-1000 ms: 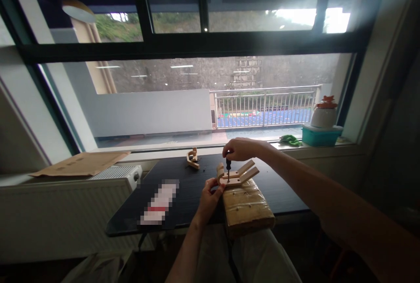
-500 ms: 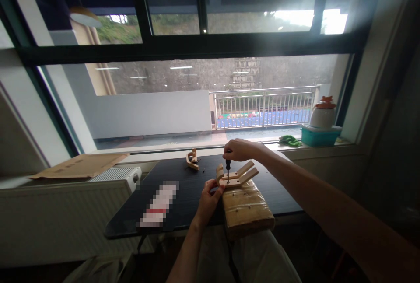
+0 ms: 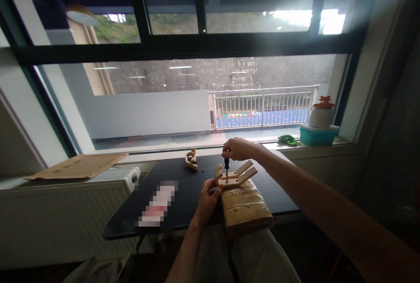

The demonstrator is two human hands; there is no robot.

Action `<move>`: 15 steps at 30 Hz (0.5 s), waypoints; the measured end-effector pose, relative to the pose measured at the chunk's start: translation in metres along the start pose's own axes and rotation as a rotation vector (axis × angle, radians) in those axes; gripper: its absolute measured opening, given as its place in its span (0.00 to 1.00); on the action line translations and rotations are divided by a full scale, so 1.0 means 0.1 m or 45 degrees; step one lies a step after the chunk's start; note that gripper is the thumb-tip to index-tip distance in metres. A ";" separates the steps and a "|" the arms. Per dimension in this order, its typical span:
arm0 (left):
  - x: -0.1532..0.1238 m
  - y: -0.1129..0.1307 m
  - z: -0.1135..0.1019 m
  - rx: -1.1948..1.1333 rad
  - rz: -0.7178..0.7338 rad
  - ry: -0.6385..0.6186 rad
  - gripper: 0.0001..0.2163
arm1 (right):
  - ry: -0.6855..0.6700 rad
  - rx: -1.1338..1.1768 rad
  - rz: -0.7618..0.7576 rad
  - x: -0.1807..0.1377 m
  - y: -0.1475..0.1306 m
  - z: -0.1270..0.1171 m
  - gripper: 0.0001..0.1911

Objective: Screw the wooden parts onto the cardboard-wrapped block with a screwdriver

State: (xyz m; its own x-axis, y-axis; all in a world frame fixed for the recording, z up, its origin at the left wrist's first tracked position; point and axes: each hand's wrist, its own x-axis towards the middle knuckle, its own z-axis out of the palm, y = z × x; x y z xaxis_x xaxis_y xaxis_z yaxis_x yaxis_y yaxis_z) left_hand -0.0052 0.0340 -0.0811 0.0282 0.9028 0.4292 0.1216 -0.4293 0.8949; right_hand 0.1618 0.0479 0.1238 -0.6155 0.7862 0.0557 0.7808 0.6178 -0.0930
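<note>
My right hand (image 3: 236,148) is closed round the handle of a black screwdriver (image 3: 226,164), which stands upright. Its tip meets a hole or screw in a light wooden piece (image 3: 231,182) with angled arms and a curved end. From the left, my left hand (image 3: 209,195) pinches that wooden piece near its curved end. Beneath the piece lies a brown block wrapped in clear tape (image 3: 246,208), partly over the table's near edge. Which screw sits under the tip is too small to make out.
On the dark table (image 3: 183,186) another curved wooden piece (image 3: 190,159) rests at the back, with small dark bits beside it. A blurred pink-white item (image 3: 157,206) lies left. A teal box (image 3: 318,136) and green cloth (image 3: 288,140) sit on the windowsill; a radiator (image 3: 65,213) stands left.
The whole view has shifted slightly. My right hand stays on the screwdriver and my left hand keeps its grip on the wooden piece.
</note>
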 end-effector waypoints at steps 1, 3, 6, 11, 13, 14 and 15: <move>0.00 0.00 0.00 -0.006 -0.005 0.004 0.13 | 0.000 -0.002 0.021 0.01 0.01 0.02 0.16; 0.00 0.00 0.00 -0.014 -0.010 0.010 0.13 | 0.003 -0.005 0.045 0.02 0.02 0.03 0.17; -0.01 0.00 0.00 -0.010 -0.007 0.005 0.13 | -0.008 -0.004 0.023 0.01 0.02 0.00 0.16; -0.01 -0.02 -0.01 0.005 0.002 -0.002 0.13 | -0.009 0.024 -0.061 -0.06 0.02 -0.08 0.11; 0.00 -0.03 -0.01 0.001 -0.004 0.004 0.13 | -0.013 0.028 -0.072 -0.06 0.02 -0.09 0.11; 0.00 -0.04 -0.01 -0.003 -0.009 0.008 0.13 | -0.021 0.026 -0.068 -0.06 0.03 -0.08 0.11; 0.00 -0.04 0.00 -0.007 -0.013 0.012 0.13 | -0.034 0.023 -0.059 -0.06 0.04 -0.08 0.10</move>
State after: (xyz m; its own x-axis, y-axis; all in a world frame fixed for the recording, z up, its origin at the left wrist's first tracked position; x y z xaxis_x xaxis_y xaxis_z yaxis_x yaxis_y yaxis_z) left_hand -0.0060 0.0359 -0.0845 0.0177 0.9070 0.4208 0.1160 -0.4199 0.9001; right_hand 0.1689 0.0458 0.1308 -0.6535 0.7562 0.0339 0.7497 0.6528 -0.1086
